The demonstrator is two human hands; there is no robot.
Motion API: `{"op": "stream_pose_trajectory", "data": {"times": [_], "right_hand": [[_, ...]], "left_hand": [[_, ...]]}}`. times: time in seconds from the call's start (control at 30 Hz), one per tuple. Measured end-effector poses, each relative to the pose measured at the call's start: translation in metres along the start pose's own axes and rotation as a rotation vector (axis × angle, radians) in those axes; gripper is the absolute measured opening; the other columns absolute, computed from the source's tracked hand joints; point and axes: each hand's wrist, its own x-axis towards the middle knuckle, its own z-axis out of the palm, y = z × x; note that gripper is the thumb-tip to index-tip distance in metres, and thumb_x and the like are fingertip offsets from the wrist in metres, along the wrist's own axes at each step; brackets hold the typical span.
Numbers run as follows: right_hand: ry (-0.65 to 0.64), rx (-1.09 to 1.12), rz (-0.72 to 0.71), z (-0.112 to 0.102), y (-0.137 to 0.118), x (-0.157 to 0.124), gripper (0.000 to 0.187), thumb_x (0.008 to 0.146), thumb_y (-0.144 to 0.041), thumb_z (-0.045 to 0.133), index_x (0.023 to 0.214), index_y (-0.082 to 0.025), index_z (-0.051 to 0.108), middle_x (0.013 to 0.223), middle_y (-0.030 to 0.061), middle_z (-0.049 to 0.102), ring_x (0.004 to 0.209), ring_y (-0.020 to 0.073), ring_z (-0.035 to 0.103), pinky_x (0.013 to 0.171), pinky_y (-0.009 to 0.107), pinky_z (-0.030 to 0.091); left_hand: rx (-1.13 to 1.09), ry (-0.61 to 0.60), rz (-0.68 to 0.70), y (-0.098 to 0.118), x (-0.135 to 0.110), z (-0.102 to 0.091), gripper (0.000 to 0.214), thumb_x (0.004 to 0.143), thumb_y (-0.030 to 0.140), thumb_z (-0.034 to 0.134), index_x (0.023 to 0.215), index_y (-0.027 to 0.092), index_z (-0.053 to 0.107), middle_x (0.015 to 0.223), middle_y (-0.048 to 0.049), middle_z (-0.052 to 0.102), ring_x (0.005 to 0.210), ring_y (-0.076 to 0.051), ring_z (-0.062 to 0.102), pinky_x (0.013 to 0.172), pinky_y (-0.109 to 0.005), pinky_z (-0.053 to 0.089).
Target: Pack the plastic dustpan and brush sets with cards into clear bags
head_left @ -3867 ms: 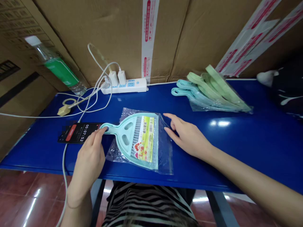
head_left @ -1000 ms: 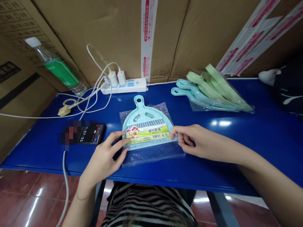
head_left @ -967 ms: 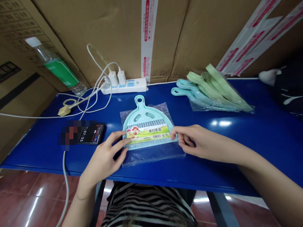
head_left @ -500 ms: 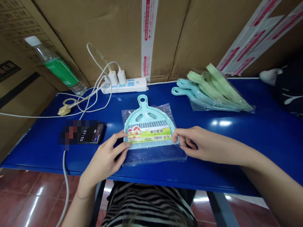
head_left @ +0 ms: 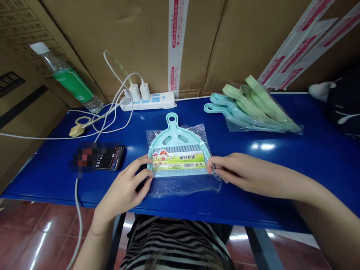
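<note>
A pale aqua plastic dustpan (head_left: 174, 138) with a brush tucked against it lies flat in a clear plastic bag (head_left: 182, 186), handle pointing away from me. A green and yellow label (head_left: 178, 159) crosses its middle. My left hand (head_left: 123, 183) grips the bag's left side, fingertips at the dustpan's edge. On the opposite side, my right hand (head_left: 233, 174) pinches the bag's right edge between fingers and thumb. The bagged dustpan rests on the blue table (head_left: 306, 176).
Behind it stand a white power strip (head_left: 147, 101) with plugged-in chargers and tangled cables. A phone (head_left: 108, 158) lies to the left, partly pixelated. Several bagged aqua and green dustpans (head_left: 253, 112) lie at back right, and a water bottle (head_left: 71, 84) leans at back left against cardboard boxes.
The bagged dustpan has slid slightly right and toward me, with both hands moving along with it. Earlier its handle pointed left; it now points away from me.
</note>
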Motion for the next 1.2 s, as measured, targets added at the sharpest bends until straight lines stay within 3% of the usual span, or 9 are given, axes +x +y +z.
{"op": "stream_pose_trajectory", "data": {"times": [0.13, 0.23, 0.37, 0.47, 0.57, 0.7, 0.9, 1.07, 1.2], "right_hand": [[-0.045, -0.029, -0.08, -0.003, 0.001, -0.004, 0.025, 0.091, -0.022, 0.036, 0.093, -0.024, 0.06, 0.093, 0.0068, 0.069, 0.081, 0.0215, 0.065, 0.068, 0.034, 0.048], [-0.076, -0.097, -0.094, -0.002, -0.001, -0.004, 0.018, 0.088, -0.023, 0.044, 0.095, -0.022, 0.06, 0.096, 0.0076, 0.066, 0.08, 0.0213, 0.064, 0.065, 0.033, 0.048], [0.021, -0.249, -0.111, 0.003, -0.002, 0.001, 0.012, 0.086, -0.028, 0.057, 0.096, -0.022, 0.06, 0.093, 0.0058, 0.065, 0.072, 0.0203, 0.062, 0.059, 0.031, 0.044], [0.141, -0.361, -0.197, 0.006, -0.001, 0.005, 0.016, 0.086, -0.026, 0.06, 0.101, -0.021, 0.062, 0.091, 0.0052, 0.065, 0.071, 0.0203, 0.062, 0.058, 0.031, 0.043], [0.197, -0.406, -0.297, 0.008, -0.001, 0.007, 0.007, 0.086, -0.021, 0.06, 0.092, -0.02, 0.063, 0.087, 0.0046, 0.064, 0.075, 0.0201, 0.061, 0.063, 0.032, 0.045], [0.248, -0.4, -0.367, 0.01, -0.002, 0.009, 0.002, 0.084, -0.021, 0.064, 0.083, -0.02, 0.063, 0.082, 0.0042, 0.063, 0.082, 0.0212, 0.058, 0.076, 0.035, 0.047], [0.238, -0.367, -0.386, 0.014, -0.003, 0.012, 0.013, 0.085, -0.029, 0.069, 0.079, -0.02, 0.063, 0.081, 0.0045, 0.065, 0.084, 0.0226, 0.056, 0.073, 0.035, 0.043], [0.191, -0.261, -0.376, 0.016, -0.004, 0.013, 0.017, 0.092, -0.027, 0.06, 0.077, -0.021, 0.062, 0.077, 0.0026, 0.066, 0.082, 0.0206, 0.055, 0.074, 0.034, 0.041], [0.148, -0.177, -0.338, 0.017, -0.006, 0.013, 0.021, 0.094, -0.022, 0.054, 0.073, -0.021, 0.059, 0.073, 0.0006, 0.064, 0.075, 0.0178, 0.055, 0.074, 0.033, 0.039]], "left_hand": [[-0.022, -0.004, -0.015, -0.001, 0.0, 0.001, 0.013, 0.094, 0.011, 0.047, 0.092, 0.019, 0.056, 0.12, -0.0104, 0.06, 0.117, -0.023, 0.062, 0.09, -0.037, 0.059], [-0.033, -0.013, -0.029, -0.001, -0.001, 0.0, 0.013, 0.094, 0.012, 0.047, 0.091, 0.019, 0.056, 0.12, -0.0103, 0.06, 0.116, -0.023, 0.062, 0.09, -0.037, 0.059], [-0.025, -0.005, -0.022, -0.001, -0.001, 0.0, 0.012, 0.094, 0.012, 0.047, 0.091, 0.019, 0.056, 0.119, -0.0106, 0.06, 0.115, -0.023, 0.063, 0.09, -0.036, 0.059], [-0.023, 0.001, -0.021, -0.001, 0.0, 0.001, 0.012, 0.093, 0.011, 0.047, 0.091, 0.019, 0.055, 0.119, -0.0108, 0.06, 0.115, -0.023, 0.063, 0.09, -0.035, 0.059], [-0.023, 0.001, -0.024, -0.001, 0.001, 0.001, 0.012, 0.093, 0.011, 0.047, 0.091, 0.019, 0.055, 0.119, -0.011, 0.061, 0.116, -0.023, 0.062, 0.091, -0.036, 0.059], [-0.023, 0.005, -0.023, 0.0, -0.001, 0.0, 0.014, 0.093, 0.01, 0.044, 0.091, 0.019, 0.055, 0.119, -0.0115, 0.061, 0.117, -0.024, 0.063, 0.09, -0.036, 0.059], [-0.01, 0.005, -0.011, 0.001, 0.001, -0.002, 0.018, 0.092, 0.011, 0.042, 0.087, 0.018, 0.058, 0.118, -0.012, 0.063, 0.117, -0.024, 0.062, 0.088, -0.036, 0.059], [0.04, 0.04, 0.044, 0.003, 0.003, -0.004, 0.018, 0.091, 0.011, 0.045, 0.084, 0.018, 0.06, 0.11, -0.0093, 0.068, 0.116, -0.025, 0.058, 0.094, -0.041, 0.054], [0.003, 0.025, 0.071, 0.003, 0.002, -0.005, 0.018, 0.091, 0.013, 0.045, 0.083, 0.019, 0.06, 0.1, -0.0073, 0.069, 0.103, -0.022, 0.06, 0.086, -0.037, 0.054]]}}
